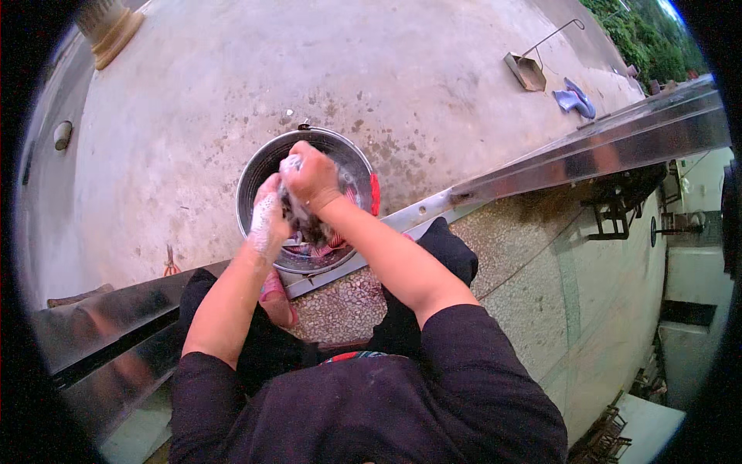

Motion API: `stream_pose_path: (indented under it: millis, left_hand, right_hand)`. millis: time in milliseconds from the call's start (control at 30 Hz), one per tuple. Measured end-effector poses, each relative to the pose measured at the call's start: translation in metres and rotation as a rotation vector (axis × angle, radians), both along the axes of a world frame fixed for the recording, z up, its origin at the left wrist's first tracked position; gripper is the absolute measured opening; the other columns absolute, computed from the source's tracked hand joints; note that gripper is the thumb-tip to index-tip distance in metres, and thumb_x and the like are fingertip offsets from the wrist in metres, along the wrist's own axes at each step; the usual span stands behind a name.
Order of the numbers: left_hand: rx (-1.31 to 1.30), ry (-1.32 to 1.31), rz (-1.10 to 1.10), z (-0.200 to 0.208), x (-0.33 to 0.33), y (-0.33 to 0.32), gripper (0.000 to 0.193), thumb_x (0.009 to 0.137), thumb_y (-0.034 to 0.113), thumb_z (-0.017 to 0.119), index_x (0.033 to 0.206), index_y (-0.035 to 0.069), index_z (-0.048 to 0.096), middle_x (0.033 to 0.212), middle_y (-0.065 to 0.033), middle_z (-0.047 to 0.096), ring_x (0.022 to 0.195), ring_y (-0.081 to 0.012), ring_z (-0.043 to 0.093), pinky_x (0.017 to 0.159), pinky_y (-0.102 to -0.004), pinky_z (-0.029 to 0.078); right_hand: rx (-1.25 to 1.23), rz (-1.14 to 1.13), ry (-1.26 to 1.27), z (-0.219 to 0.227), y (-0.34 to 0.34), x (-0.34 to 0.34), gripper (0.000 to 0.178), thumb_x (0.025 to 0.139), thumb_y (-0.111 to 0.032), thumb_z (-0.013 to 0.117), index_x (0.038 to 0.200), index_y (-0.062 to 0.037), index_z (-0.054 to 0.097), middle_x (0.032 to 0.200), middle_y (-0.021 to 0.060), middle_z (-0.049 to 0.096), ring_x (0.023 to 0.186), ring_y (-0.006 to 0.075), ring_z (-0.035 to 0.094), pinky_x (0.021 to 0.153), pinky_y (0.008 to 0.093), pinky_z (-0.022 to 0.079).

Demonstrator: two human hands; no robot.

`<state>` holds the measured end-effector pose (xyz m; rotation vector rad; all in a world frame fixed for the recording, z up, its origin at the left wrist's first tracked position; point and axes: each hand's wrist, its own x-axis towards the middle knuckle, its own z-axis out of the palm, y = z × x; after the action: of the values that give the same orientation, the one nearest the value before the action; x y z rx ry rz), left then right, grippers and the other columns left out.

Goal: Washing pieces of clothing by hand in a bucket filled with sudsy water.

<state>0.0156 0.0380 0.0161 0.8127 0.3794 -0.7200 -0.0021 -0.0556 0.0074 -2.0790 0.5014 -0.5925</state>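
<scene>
A round metal bucket (pixel 249 172) stands in front of me at the door sill. Over it, both my hands are closed on a dark, sudsy cloth (pixel 308 226) that hangs down into the bucket. My left hand (pixel 268 210) is coated in white foam and grips the cloth's near left side. Slightly higher, my right hand (pixel 311 176) is bunched in a fist on it, foam between the fingers. Pink striped cloth (pixel 338 241) lies lower in the bucket. A red piece (pixel 375 193) hangs over the right rim. Motion blur hides the cloth's exact kind.
A metal door track (pixel 433 207) runs beside the bucket. Wet spots mark the concrete floor (pixel 193 93). Farther off are a long-handled dustpan (pixel 527 73), blue boots (pixel 573 100), a pillar base (pixel 116 35) and a small cup-like container (pixel 62 135). Orange-handled pliers or scissors (pixel 171 267) lie left.
</scene>
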Motion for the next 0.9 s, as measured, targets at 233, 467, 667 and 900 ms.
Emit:
stream_pose_path:
  millis: [233, 467, 667, 900]
  left_hand:
    - [-0.140, -0.236, 0.012, 0.015, 0.093, 0.060, 0.015, 0.079, 0.020, 0.053, 0.081, 0.006, 0.057, 0.078, -0.0094, 0.061, 0.069, -0.0224, 0.060, 0.065, -0.0381, 0.051]
    - [-0.029, 0.017, -0.314, -0.029, 0.042, 0.017, 0.018, 0.082, 0.017, 0.052, 0.090, 0.003, 0.059, 0.082, -0.0072, 0.061, 0.072, -0.0199, 0.057, 0.070, -0.0342, 0.049]
    - [-0.048, 0.093, -0.032, -0.060, 0.045, 0.036, 0.016, 0.085, 0.026, 0.048, 0.084, 0.011, 0.054, 0.073, -0.0037, 0.057, 0.072, -0.0177, 0.055, 0.071, -0.0306, 0.047]
    - [-0.205, -0.666, -0.046, -0.105, 0.040, 0.035, 0.031, 0.087, 0.031, 0.037, 0.100, 0.008, 0.054, 0.094, -0.0096, 0.056, 0.092, -0.0242, 0.053, 0.086, -0.0370, 0.042]
  right_hand:
    - [0.435, 0.929, 0.422, 0.026, -0.028, -0.009, 0.042, 0.063, -0.028, 0.070, 0.093, -0.0003, 0.062, 0.086, 0.0060, 0.063, 0.078, 0.0153, 0.055, 0.075, 0.0289, 0.043]
    - [1.457, 0.326, -0.239, 0.032, -0.075, 0.010, 0.016, 0.066, -0.007, 0.051, 0.079, 0.0002, 0.059, 0.079, 0.0104, 0.061, 0.067, 0.0194, 0.059, 0.063, 0.0338, 0.050]
    - [-0.251, 0.278, -0.040, 0.009, 0.055, -0.005, 0.029, 0.059, -0.023, 0.056, 0.083, -0.0087, 0.058, 0.084, 0.0183, 0.061, 0.091, 0.0283, 0.055, 0.078, 0.0422, 0.043]
    - [-0.162, 0.200, -0.201, 0.023, 0.038, -0.003, 0.028, 0.059, -0.030, 0.062, 0.073, -0.0076, 0.053, 0.065, 0.0142, 0.056, 0.063, 0.0313, 0.058, 0.054, 0.0385, 0.048]
